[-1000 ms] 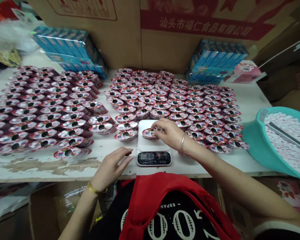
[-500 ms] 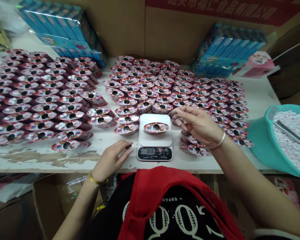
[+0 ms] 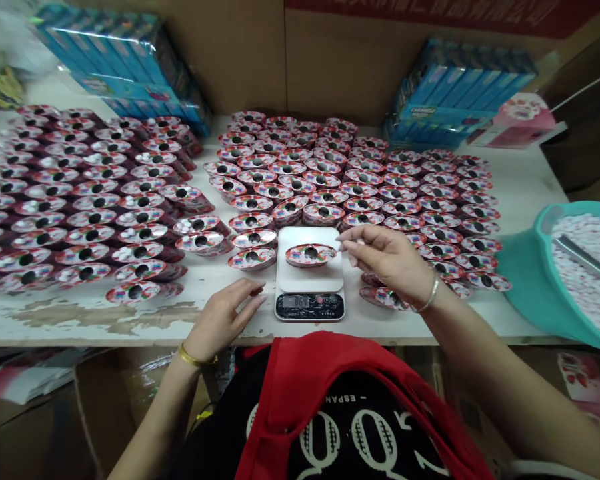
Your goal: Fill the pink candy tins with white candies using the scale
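A red-and-white oval-topped packet [image 3: 311, 255] with a round hole in its top stands on the white digital scale [image 3: 310, 283]. Its display [image 3: 295, 302] seems to read 86.4. My right hand [image 3: 390, 259] is at the packet's right end, thumb and forefinger pinched on a small white candy [image 3: 339, 245]. My left hand [image 3: 229, 312] lies left of the scale, fingers apart, holding nothing. Partly under my right hand stand more such packets [image 3: 384, 297].
Rows of matching packets fill the table's left side [image 3: 85, 235] and back [image 3: 295, 170]; some on the left have white candies on top. A turquoise basin [image 3: 543, 267] of white candies with a metal scoop [image 3: 587, 259] stands right. Blue boxes [image 3: 130, 60] stand behind.
My right hand has moved left and slightly down, from over the packets on the right to the edge of the packet on the scale. The reading has risen from about 81.5. My left hand has stayed put.
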Tool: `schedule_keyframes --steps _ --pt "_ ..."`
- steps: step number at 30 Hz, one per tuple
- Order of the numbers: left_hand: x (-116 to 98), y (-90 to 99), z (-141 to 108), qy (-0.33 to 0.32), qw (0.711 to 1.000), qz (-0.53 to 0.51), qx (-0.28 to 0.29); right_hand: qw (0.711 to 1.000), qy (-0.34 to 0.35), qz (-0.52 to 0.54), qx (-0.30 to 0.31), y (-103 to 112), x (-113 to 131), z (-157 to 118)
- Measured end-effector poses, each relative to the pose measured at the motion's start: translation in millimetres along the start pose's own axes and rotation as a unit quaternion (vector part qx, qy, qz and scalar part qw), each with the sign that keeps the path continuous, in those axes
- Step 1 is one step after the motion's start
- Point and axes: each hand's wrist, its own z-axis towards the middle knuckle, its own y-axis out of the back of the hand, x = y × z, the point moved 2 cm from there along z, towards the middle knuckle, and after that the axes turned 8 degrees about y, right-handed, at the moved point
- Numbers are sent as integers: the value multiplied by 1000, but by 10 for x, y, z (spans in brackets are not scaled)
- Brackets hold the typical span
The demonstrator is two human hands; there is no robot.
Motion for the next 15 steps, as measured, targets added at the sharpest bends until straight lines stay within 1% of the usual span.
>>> schedule_keyframes --steps 3,6,9,15 --pt "3 -8 5 -14 1000 6 -7 996 45 -60 47 -191 11 73" --pt "7 -14 12 -19 1000 6 -7 987 83 -120 70 -316 -34 152" --pt "14 -14 12 -11 1000 2 -4 977 109 -167 73 -348 -66 197" --pt "15 -13 20 -5 1000 3 3 969 136 -186 86 -347 -34 197"
